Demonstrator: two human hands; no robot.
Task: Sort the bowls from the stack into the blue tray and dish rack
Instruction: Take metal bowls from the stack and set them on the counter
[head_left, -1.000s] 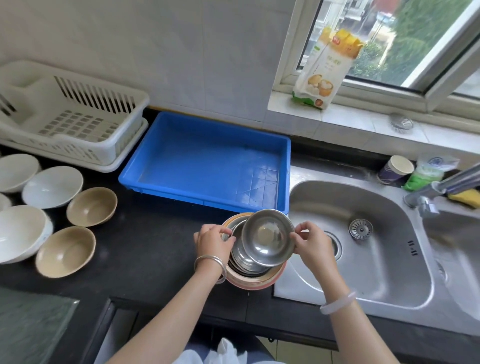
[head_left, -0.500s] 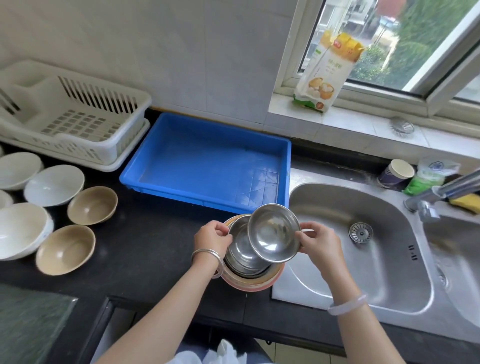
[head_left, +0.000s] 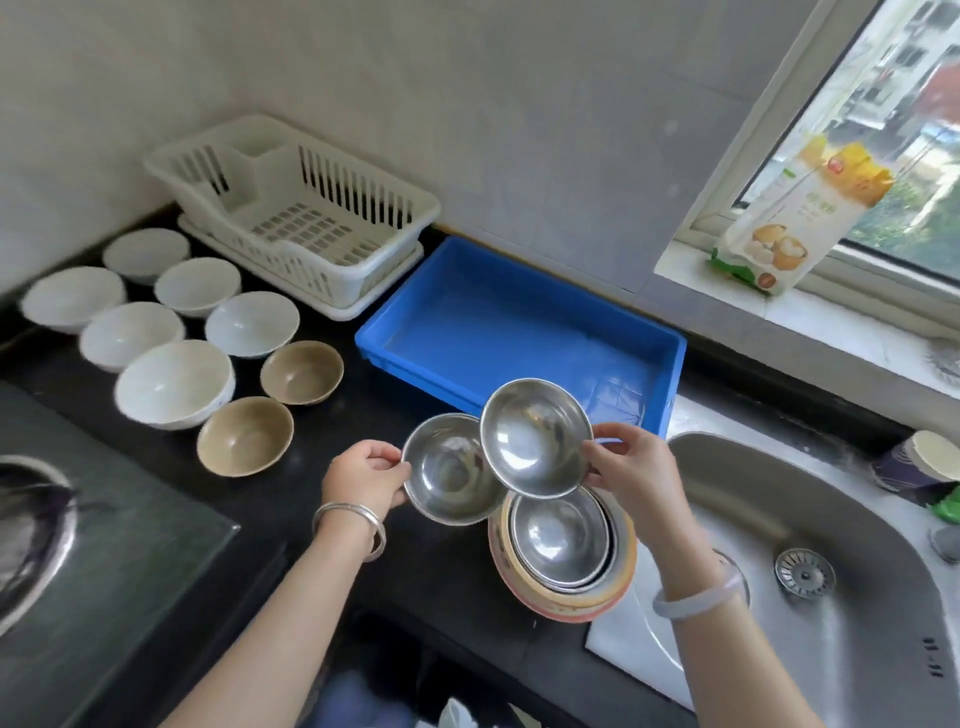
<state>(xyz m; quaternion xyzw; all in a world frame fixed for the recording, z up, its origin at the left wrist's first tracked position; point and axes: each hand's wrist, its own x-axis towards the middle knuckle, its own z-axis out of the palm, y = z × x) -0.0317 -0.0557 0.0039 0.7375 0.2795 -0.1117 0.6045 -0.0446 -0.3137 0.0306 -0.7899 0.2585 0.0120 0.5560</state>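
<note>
The left hand (head_left: 366, 475) is closed on the rim of one steel bowl (head_left: 447, 470), thumb on top and fingers curled beneath. The right hand (head_left: 636, 475) pinches the rim of a second steel bowl (head_left: 535, 436) between thumb and fingertips. The second bowl overlaps the right edge of the first, at its 2 o'clock. Both bowls are held above the black counter (head_left: 291, 499).

The stack (head_left: 563, 556) sits on the counter at 5 o'clock from the held bowls, at the edge of the sink (head_left: 831, 519). Its outer bowl is cream with an orange rim; steel bowls are nested inside.

The blue tray (head_left: 519, 332) lies at 12 o'clock from the hands, with nothing visible inside. The white dish rack (head_left: 296, 213) stands at 10 o'clock from the tray, against the wall, also holding nothing visible.

Six white bowls (head_left: 174, 382) and two tan bowls (head_left: 301, 371) rest upright on the counter at 9 o'clock from the tray. A food packet (head_left: 795, 223) leans on the window ledge at 2 o'clock.
</note>
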